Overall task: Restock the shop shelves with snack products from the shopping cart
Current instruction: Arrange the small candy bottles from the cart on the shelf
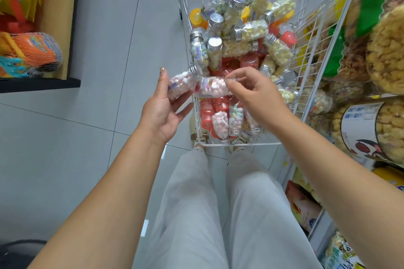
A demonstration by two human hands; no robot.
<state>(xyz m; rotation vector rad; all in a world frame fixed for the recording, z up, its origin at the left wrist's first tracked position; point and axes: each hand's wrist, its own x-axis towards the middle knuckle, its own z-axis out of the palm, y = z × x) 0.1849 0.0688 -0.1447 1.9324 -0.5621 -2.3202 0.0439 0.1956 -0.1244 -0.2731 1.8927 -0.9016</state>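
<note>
Two hands, one cart, one shelf run; entries by size.

1. Snack shelves (317, 229): on my right, stocked with tubs and bags. This is where the goods go.
2. Shopping cart (240, 144): white wire, just ahead of my knees, heaped with candy bottles (240, 33) with silver caps and yellow, pastel or red fills.
3. Left hand (161, 105): at the cart's near left corner, palm turned inward, thumb raised, fingers cradling and gripping the first bottle (180, 84).
4. Right hand (251, 91): over the near rim, knuckles up, fingertips pinching the second bottle (211, 87) by one end. It lies crosswise above the heap, touching the first bottle.

Handling note: I judge this to be gathering a handful before shelving. I would lay the second bottle parallel against the first, close the left fingers round both, and only then let the right pinch go. Smooth round bottles are likely to roll.
</note>
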